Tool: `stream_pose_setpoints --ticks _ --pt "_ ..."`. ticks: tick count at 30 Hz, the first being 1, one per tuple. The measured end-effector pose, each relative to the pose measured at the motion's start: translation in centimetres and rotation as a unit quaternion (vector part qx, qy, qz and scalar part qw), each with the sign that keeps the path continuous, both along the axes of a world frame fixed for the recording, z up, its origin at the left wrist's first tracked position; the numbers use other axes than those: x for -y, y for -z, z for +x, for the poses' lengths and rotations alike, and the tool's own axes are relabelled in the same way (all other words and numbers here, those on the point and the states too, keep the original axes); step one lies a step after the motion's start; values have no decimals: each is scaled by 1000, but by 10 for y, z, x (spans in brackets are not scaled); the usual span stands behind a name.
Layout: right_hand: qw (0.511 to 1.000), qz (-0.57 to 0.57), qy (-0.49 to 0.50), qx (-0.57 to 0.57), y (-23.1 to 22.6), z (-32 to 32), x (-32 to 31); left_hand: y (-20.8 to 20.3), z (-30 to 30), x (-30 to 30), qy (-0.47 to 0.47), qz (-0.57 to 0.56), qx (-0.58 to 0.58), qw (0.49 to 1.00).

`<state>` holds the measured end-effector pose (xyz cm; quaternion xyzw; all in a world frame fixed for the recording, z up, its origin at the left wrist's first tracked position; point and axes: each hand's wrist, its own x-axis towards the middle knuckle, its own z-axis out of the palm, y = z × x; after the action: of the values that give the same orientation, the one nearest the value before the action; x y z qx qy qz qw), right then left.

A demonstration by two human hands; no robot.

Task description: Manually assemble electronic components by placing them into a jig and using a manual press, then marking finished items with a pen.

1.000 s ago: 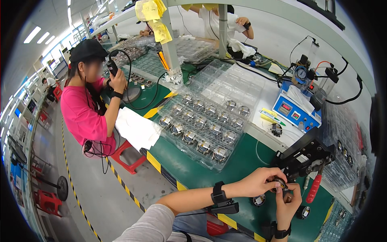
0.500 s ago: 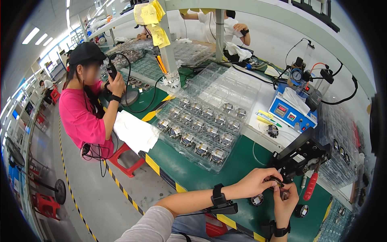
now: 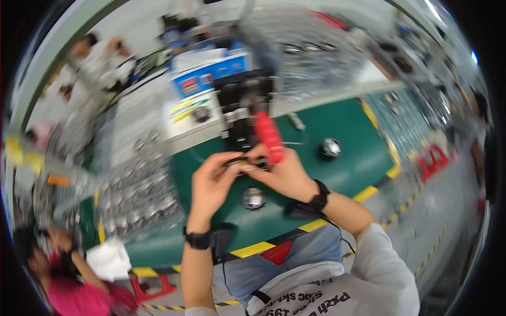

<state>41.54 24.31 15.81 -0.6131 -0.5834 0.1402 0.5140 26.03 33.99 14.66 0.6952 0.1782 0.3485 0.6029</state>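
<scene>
My left hand point(image 3: 208, 181) pinches a small dark round part point(image 3: 238, 161) with a yellowish edge, just in front of a black clamp fixture point(image 3: 245, 105). From the other side my right hand point(image 3: 287, 176) closes its thumb and fingers on the same part; blur and fingers hide most of it. The fixture's red handle point(image 3: 270, 138) hangs over my right hand's fingers. Below my hands, a round silver-and-black component point(image 3: 253, 198) lies on the green mat point(image 3: 308, 181). Another such component point(image 3: 330, 148) sits to the right.
A clear tray point(image 3: 139, 195) with rows of round components lies at left. Behind the fixture are a blue control box point(image 3: 211, 71) and stacked clear trays point(image 3: 311, 73). Bubble wrap point(image 3: 406, 124) covers the right end. A co-worker in pink point(image 3: 79, 279) sits at lower left.
The view has swung to the right, bringing the fixture and my hands to the middle. Both hands still hold the dark part together near the fixture.
</scene>
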Motion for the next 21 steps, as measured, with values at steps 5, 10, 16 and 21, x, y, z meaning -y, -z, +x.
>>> stream_pose_setpoints --ticks 5,10,16,21 --pt "998 19 13 62 -18 17 38 -8 1 7 44 9 21 999" --pt "979 -104 162 67 -50 85 93 -4 -4 6 -8 -32 -32 999" --pt "950 -206 231 36 -33 152 114 7 2 -6 -41 -38 -74 996" --pt "933 -241 255 81 -27 142 106 12 -2 -13 -57 -67 -100 991"
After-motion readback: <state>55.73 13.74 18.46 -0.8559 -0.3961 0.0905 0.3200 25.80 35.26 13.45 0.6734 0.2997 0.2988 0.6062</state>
